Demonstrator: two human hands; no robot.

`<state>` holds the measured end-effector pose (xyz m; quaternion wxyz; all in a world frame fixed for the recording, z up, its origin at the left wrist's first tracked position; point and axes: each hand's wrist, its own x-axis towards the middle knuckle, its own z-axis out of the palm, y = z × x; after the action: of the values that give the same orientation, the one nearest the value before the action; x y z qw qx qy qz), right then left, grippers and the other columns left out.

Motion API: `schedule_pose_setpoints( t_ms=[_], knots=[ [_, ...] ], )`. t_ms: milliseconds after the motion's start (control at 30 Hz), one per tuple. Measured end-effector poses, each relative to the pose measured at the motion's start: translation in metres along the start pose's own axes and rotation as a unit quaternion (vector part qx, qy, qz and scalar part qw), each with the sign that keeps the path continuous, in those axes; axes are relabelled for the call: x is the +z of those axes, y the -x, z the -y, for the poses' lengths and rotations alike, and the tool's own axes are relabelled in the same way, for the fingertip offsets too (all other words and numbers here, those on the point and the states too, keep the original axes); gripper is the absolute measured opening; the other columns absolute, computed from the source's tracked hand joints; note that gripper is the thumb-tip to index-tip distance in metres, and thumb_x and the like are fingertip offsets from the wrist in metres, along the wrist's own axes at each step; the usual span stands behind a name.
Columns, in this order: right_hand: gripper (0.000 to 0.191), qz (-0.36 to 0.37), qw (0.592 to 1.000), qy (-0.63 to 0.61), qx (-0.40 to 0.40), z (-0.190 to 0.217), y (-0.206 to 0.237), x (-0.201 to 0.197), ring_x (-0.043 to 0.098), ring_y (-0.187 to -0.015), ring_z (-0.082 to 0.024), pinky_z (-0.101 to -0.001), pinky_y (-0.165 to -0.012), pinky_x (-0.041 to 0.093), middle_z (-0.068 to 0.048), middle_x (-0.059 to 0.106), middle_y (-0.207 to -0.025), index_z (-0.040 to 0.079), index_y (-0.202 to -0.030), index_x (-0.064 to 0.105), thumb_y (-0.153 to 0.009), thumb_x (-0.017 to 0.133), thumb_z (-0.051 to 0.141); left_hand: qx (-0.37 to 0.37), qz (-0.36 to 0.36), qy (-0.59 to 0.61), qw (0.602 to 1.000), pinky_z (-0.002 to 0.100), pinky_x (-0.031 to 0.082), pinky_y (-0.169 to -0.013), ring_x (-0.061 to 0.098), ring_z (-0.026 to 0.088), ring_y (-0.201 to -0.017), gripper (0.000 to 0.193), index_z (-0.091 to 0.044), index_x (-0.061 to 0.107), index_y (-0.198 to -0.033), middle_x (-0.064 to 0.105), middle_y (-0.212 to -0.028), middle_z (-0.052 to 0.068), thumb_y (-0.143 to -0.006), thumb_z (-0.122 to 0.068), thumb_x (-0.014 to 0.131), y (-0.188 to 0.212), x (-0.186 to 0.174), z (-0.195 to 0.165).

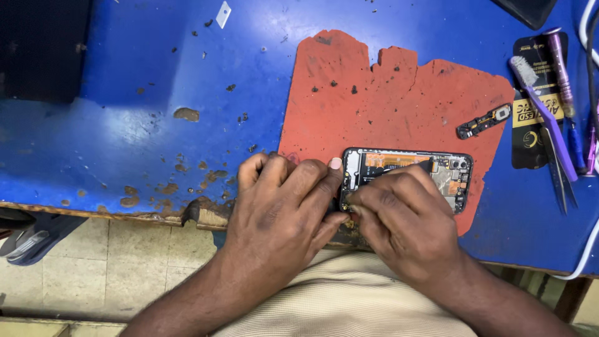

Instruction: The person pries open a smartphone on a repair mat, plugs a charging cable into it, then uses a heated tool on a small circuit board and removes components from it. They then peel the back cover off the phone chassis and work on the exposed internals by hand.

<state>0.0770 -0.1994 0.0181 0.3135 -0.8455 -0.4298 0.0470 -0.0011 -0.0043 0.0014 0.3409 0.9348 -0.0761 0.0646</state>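
Beige ribbed fabric (340, 299) covers the person's lap at the bottom of the head view, with both forearms rising from it. The left hand (281, 209) curls closed over the left end of an opened smartphone (430, 171), its thumb tip pressed on the frame. The right hand (402, 215) pinches a small part at the phone's lower left corner; what it holds is too small to tell. The phone lies back-off on a ragged red mat (387, 93) near the front edge of a chipped blue workbench (137, 125). A small flex component (483, 122) rests on the mat's right side. Beyond, a purple toothbrush (543, 106), tweezers (558, 178) and a screwdriver (561, 68) lie together.
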Motion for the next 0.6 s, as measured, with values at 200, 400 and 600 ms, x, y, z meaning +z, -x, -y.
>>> schedule_pose_setpoints(
  t_ms=[200, 400, 600],
  knots=[
    [0.036, 0.052, 0.997, -0.028, -0.055, -0.005, -0.001, -0.01, 0.064, -0.088, -0.03, -0.0397, -0.076, 0.055, -0.012, 0.064, -0.094, -0.002, -0.103, 0.069, -0.069, 0.079, -0.006, 0.008, -0.006, -0.008, 1.0, 0.05, 0.036, -0.094, 0.052, 0.026, -0.101, 0.057, -0.001, 0.066, -0.129, 0.057, -0.113, 0.005, -0.083, -0.031, 0.081, 0.002, 0.003, 0.0],
    [0.032, 0.028, 0.999, -0.014, -0.043, -0.004, -0.001, -0.006, 0.065, -0.086, -0.028, -0.0382, -0.074, 0.054, -0.01, 0.065, -0.095, -0.001, -0.104, 0.069, -0.074, 0.082, -0.005, 0.014, -0.009, -0.014, 1.0, 0.05, 0.036, -0.095, 0.051, 0.026, -0.103, 0.06, 0.0, 0.065, -0.131, 0.057, -0.114, 0.006, -0.082, -0.033, 0.08, 0.003, 0.004, 0.001],
    [0.037, 0.082, 0.993, -0.019, -0.086, -0.007, -0.006, -0.016, 0.064, -0.089, -0.03, -0.0397, -0.075, 0.054, -0.012, 0.064, -0.099, -0.004, -0.106, 0.068, -0.071, 0.081, -0.003, 0.01, -0.002, -0.031, 0.999, 0.051, 0.036, -0.094, 0.051, 0.027, -0.102, 0.058, -0.001, 0.066, -0.13, 0.057, -0.113, 0.006, -0.084, -0.032, 0.079, 0.005, 0.004, -0.001]
  ],
)
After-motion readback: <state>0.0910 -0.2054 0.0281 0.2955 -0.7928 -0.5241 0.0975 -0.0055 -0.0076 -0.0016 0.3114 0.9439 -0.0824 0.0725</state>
